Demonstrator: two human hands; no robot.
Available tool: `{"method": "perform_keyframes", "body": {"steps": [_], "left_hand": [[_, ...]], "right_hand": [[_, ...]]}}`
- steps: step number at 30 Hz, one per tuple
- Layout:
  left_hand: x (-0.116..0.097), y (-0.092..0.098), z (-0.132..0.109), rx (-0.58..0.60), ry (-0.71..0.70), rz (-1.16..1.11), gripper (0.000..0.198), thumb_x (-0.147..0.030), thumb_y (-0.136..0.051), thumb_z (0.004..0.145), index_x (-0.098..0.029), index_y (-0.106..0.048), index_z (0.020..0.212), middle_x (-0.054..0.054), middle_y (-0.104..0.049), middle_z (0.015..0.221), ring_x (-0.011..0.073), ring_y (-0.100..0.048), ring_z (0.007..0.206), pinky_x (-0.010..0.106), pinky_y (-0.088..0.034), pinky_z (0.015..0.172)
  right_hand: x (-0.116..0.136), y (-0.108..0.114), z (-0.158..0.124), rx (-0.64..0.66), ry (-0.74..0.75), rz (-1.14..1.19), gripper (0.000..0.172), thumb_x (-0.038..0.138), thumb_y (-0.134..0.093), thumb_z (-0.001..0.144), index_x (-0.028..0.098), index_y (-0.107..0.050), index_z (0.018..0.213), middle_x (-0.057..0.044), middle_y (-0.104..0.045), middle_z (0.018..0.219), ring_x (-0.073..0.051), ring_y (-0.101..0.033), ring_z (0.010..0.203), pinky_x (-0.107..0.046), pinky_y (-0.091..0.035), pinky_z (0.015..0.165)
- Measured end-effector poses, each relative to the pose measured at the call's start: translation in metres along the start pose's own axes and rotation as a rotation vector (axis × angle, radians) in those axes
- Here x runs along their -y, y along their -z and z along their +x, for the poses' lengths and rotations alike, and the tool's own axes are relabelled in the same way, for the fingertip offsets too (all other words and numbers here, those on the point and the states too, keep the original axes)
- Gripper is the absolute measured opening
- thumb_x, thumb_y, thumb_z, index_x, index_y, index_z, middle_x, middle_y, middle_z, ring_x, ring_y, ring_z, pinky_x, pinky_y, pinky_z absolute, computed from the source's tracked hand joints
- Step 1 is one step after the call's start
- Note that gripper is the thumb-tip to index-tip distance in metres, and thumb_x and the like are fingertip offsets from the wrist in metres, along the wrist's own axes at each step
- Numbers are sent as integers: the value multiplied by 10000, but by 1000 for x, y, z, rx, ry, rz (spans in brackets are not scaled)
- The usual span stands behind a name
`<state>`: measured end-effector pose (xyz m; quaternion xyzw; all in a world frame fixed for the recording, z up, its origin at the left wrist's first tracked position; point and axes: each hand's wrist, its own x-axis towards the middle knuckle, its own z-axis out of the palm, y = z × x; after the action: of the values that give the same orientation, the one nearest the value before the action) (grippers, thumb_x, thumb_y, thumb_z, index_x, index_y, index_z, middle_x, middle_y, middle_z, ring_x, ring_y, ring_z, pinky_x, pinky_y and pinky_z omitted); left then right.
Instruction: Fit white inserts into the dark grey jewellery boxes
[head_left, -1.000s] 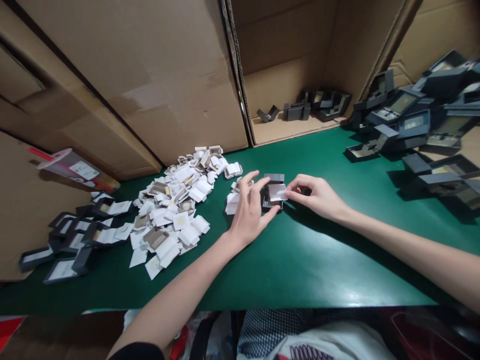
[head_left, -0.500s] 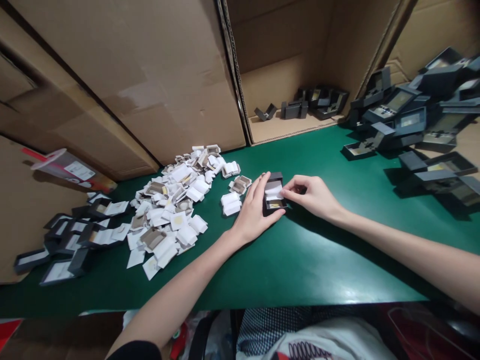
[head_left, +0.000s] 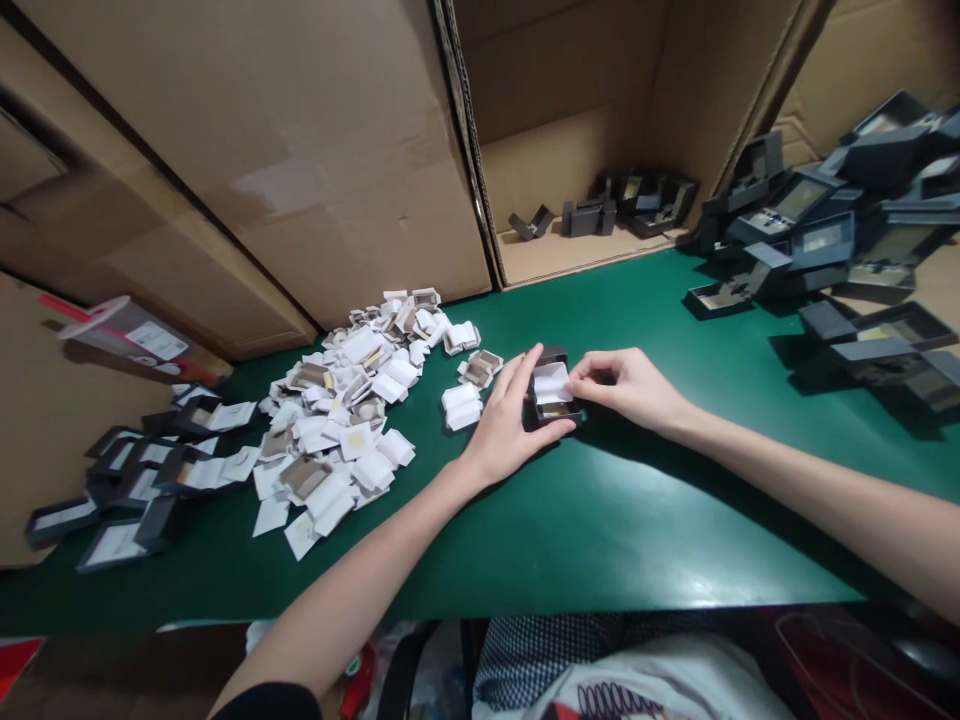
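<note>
A small dark grey box [head_left: 556,409] stands open on the green table [head_left: 600,520], with a white insert [head_left: 552,382] partly inside it. My left hand [head_left: 504,420] wraps the box from its left side, thumb along the near edge. From the right, my right hand [head_left: 628,385] pinches the insert's right edge with fingertips. A few white inserts [head_left: 461,405] lie just left of my left hand.
A heap of white inserts [head_left: 352,410] spreads at centre left. Flat dark box parts [head_left: 142,475] lie at far left. More open dark boxes [head_left: 832,240] pile up at right. An open carton [head_left: 592,215] at the back holds a few dark boxes. Cardboard walls stand behind.
My left hand has closed round the dark box and lifted its far side a little. My right hand has brought the white insert down into the box.
</note>
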<state>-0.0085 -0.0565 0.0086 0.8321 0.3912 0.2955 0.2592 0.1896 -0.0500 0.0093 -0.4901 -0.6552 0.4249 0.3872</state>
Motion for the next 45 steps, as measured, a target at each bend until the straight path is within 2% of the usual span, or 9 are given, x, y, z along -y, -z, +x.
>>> {"method": "perform_keyframes", "body": {"steps": [6,13,18,22,26,31,38,45], "left_hand": [[-1,0,0,6,-10,-3,807,-431,-677,794,-311,-218,1447,89,-350,1439,268,-377,1317,438,-385,1064],[-2,-1,-1,-3,-16,10,820,-429,-680,788,-327,-207,1449,95,-351,1431,290,-394,1294,466,-410,1031],[-2,-1,-1,2,-15,37,829,-443,-671,792,-320,-192,1458,98,-343,1420,291,-387,1293,462,-411,1031],[-3,-1,-3,3,-63,81,841,-431,-675,794,-317,-180,1464,103,-326,1414,292,-362,1315,461,-400,1045],[-5,-2,-4,18,-193,191,835,-360,-678,806,-287,-181,1473,119,-324,1401,293,-343,1324,455,-360,1079],[-7,-3,-5,23,-257,241,834,-367,-665,817,-306,-162,1479,122,-331,1397,304,-371,1286,459,-411,1023],[-5,-4,-4,17,-272,233,838,-361,-662,817,-317,-155,1482,121,-332,1396,308,-374,1285,482,-405,1024],[-5,-3,-5,22,-287,231,835,-367,-663,815,-306,-164,1482,121,-340,1391,301,-383,1271,481,-396,1032]], "right_hand": [[1,0,-1,35,-10,-39,216,363,-613,720,154,-622,666,39,-485,535,-97,-413,529,-256,-308,532],[0,-3,-3,-64,5,-168,210,355,-640,711,172,-583,627,21,-526,549,-107,-436,524,-252,-315,504],[2,1,-5,-19,152,-147,256,416,-621,771,172,-592,702,41,-487,537,-92,-402,506,-241,-308,508],[7,4,-8,65,313,-408,229,381,-585,821,174,-673,781,43,-473,492,-87,-386,466,-245,-289,521],[12,0,-14,122,312,-705,190,316,-566,828,206,-721,830,-18,-631,598,-120,-505,509,-258,-265,524],[14,-7,-20,124,329,-906,266,273,-470,867,218,-724,806,-58,-712,725,-152,-566,555,-278,-219,516],[10,-9,-20,112,358,-955,320,286,-424,891,180,-676,724,-80,-705,700,-141,-530,508,-290,-176,507],[10,-8,-19,129,382,-950,271,272,-435,892,198,-693,858,-71,-709,725,-144,-540,516,-286,-186,514]]}}
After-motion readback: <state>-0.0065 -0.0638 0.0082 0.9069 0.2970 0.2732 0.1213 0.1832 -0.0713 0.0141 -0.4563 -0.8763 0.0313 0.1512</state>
